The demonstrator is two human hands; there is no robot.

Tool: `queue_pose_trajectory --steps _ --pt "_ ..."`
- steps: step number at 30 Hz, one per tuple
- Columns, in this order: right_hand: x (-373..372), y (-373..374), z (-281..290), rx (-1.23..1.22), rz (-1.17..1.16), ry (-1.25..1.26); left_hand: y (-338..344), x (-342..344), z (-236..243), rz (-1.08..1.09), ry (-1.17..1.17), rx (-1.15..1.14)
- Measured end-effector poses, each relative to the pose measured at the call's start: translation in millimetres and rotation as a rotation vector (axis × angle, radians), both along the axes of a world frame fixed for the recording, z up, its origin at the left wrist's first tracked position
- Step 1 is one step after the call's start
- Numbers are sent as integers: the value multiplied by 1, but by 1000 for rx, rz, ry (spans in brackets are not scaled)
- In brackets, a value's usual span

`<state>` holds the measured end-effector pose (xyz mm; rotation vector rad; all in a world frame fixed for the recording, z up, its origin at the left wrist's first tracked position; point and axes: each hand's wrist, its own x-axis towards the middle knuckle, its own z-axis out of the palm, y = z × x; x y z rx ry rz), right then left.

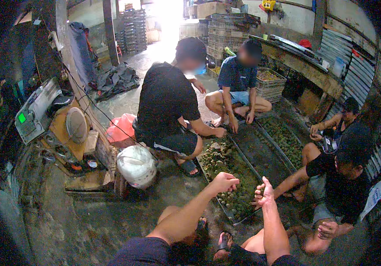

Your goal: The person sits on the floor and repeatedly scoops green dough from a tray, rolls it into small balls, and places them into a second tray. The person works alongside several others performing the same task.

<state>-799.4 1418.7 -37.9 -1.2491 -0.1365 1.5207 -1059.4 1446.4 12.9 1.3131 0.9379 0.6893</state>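
My left hand (225, 182) is over the near end of a long shallow tray (243, 220), its fingers curled together in a pinch. Whatever it may hold is too small to make out. Beside the tray's right edge, my right hand (265, 193) is closed with the thumb up, and its curled fingers hide what is inside. Small round greenish-brown lumps (230, 205) lie loose in the tray below both hands. Farther up the same tray is a heap of paler, rougher lumps (217, 155). A co-worker's hand (256, 203) reaches to the tray close by my right hand.
More trays (261, 150) run alongside to the right, one with green lumps (283, 139). Several people crouch around them, one (168, 97) at the left. A white sack-like bundle (136, 166), a red plastic bag (122, 128) and stacked crates (230, 37) stand about.
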Motion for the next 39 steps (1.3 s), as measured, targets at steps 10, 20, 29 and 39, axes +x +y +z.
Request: queue_pose_trajectory --steps 10,20,29,39 --pt "-4 -42 12 420 258 -1051 -23 24 2 -80 -269 -369" --pt "-45 -74 75 824 324 -1501 -34 70 -8 -109 -370 -349" --pt "-43 -70 59 868 200 -1589 -31 87 -21 133 -185 -142" --pt "-5 -50 16 376 108 -381 -24 92 -40 137 -444 -406"
